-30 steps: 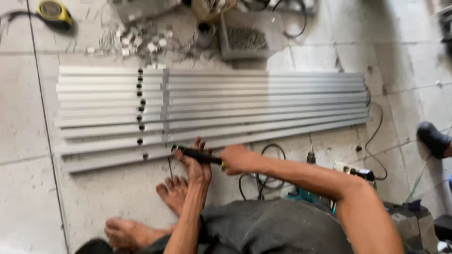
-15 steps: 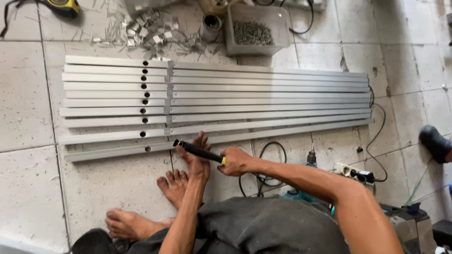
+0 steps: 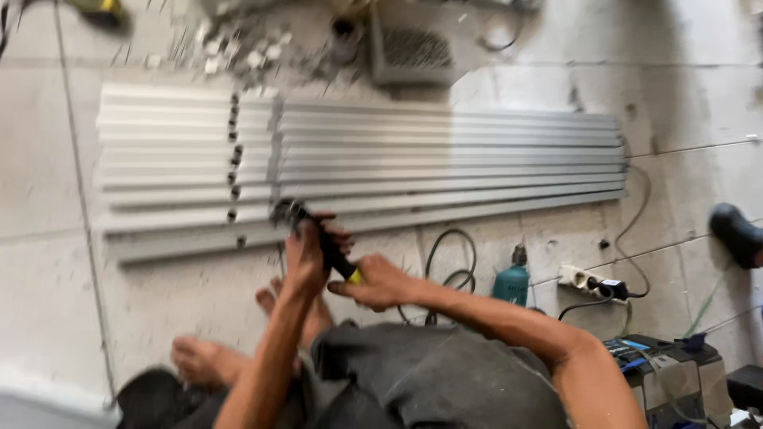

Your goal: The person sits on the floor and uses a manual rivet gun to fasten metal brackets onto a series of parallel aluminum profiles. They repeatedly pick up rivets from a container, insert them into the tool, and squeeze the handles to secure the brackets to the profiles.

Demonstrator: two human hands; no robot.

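Right now both hands are closed on one tool [image 3: 322, 238], a black-handled thing with a yellow band and a dark metal head: left hand [image 3: 306, 258] wraps the upper handle near the head, right hand [image 3: 377, 282] pinches the lower end by the yellow band. Tool sits just above the floor, head touching or just over the nearest rail [image 3: 477, 208], blur makes that hard to tell. Looks stiff and fairly light, grippy handle, best held on the black handle, not the metal head. Rails are a row of long grey metal strips lying side by side on the tiled floor [image 3: 48, 191], with a line of dark holes [image 3: 233, 171] near the left end; likely rigid but springy over their length, thin edges. Bare feet [image 3: 203, 357] rest below the hands. Black cable [image 3: 449, 262], teal drill [image 3: 513, 282] and a white power strip [image 3: 584, 280] lie just right of the hands, cable loops closest. Grey tray [image 3: 413, 52] and small white scraps [image 3: 230, 52] lie beyond the rails. Dark shoe [image 3: 735, 234] at far right.
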